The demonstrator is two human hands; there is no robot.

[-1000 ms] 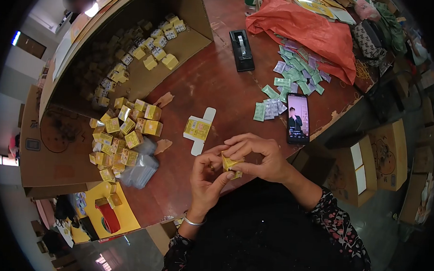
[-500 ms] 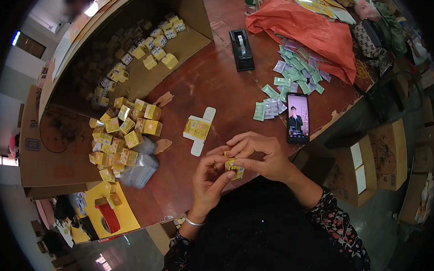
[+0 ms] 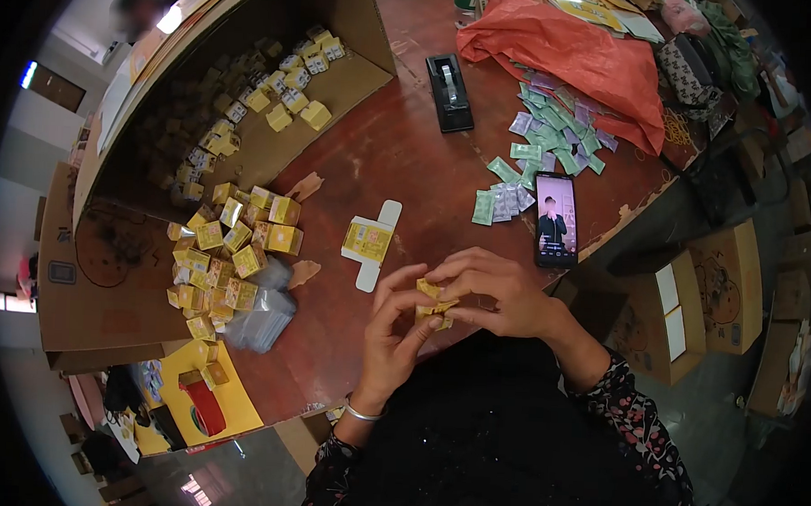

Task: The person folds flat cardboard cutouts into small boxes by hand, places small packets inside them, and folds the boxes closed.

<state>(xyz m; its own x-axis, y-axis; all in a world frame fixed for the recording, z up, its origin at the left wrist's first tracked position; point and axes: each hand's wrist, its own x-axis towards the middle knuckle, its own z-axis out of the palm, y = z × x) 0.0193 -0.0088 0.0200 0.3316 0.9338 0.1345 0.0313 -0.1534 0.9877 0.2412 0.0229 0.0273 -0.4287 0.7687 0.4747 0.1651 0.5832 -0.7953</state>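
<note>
Hands [image 3: 503, 298] on yellow box [image 3: 431, 290] by table edge [image 3: 327, 395], box pile [image 3: 248, 261] well apart

The left hand [image 3: 392, 343] points upward, fingers [image 3: 396, 305] curled — the right hand [image 3: 505, 298] slants in, wrist [image 3: 552, 324] low, fingertips [image 3: 441, 274] bent.

Head view, forward-down, close above table [image 3: 364, 156].

Held box [image 3: 435, 309] between the fingers [image 3: 472, 278], by the near edge of the bench [image 3: 365, 143]. Unfolded carton [image 3: 367, 241] ahead-left of fingers. Left: box pile [image 3: 245, 261], plastic sleeves [image 3: 265, 326] beside it; large carton [image 3: 352, 74] beyond, boxes [image 3: 294, 100] inside. Ahead-right: phone [image 3: 556, 222], sachets [image 3: 546, 130] past it, partly under plastic sheet [image 3: 567, 66].
</note>
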